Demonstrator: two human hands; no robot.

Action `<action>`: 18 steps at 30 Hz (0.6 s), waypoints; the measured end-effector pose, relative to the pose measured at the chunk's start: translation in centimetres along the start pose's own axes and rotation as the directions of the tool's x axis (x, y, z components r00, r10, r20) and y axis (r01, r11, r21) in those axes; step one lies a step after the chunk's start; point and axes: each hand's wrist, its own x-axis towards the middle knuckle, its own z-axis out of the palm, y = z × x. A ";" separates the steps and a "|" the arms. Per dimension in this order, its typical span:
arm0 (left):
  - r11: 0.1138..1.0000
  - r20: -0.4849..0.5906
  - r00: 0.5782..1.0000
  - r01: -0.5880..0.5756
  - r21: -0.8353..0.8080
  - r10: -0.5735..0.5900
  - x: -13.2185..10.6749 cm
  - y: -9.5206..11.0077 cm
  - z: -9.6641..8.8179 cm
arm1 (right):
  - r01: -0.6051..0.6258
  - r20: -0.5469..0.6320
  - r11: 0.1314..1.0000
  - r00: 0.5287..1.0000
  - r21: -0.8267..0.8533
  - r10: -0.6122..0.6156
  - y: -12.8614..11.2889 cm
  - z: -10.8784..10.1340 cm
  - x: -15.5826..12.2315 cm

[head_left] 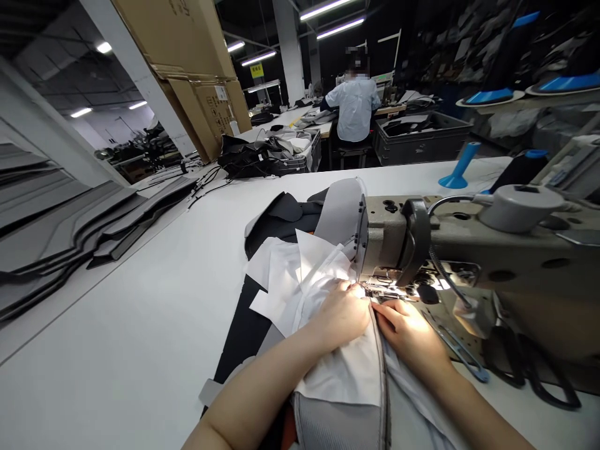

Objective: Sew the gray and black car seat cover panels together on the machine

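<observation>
A sewn cover piece of white, grey and black fabric (pixel 344 375) lies under the head of a sewing machine (pixel 389 234). Close in front of the lit presser foot, my left hand (pixel 344 315) is closed on the white fabric, its fingers bent and partly hidden. Just to the right of a dark piped seam (pixel 382 369), my right hand (pixel 410 331) pinches the fabric edge between thumb and fingers. Loose white flaps (pixel 281 281) stick up left of the needle area. The needle itself is hard to make out in the glare.
Black scissors (pixel 525 362) and blue tweezers (pixel 462 350) lie right of my right hand. A blue thread cone (pixel 462 165) stands behind the machine. Stacked grey panels (pixel 70 219) line the left. Beyond the table, a person (pixel 356 106) sits near a grey crate (pixel 422 140).
</observation>
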 end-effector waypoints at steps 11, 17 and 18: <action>1.000 -0.050 0.998 -0.031 -0.003 0.031 -0.3 -0.4 0.9 | -0.017 0.033 1.000 0.999 -0.026 0.018 -0.5 -0.7 -0.2; 0.996 -0.076 0.997 0.026 -0.082 -0.032 0.0 -0.8 1.2 | -0.088 0.033 0.994 0.995 -0.056 0.090 -1.9 -1.8 -2.1; 0.993 -0.074 0.996 0.048 -0.106 -0.056 0.0 -0.8 1.2 | -0.098 0.023 0.994 0.995 -0.055 0.099 -2.1 -1.9 -2.4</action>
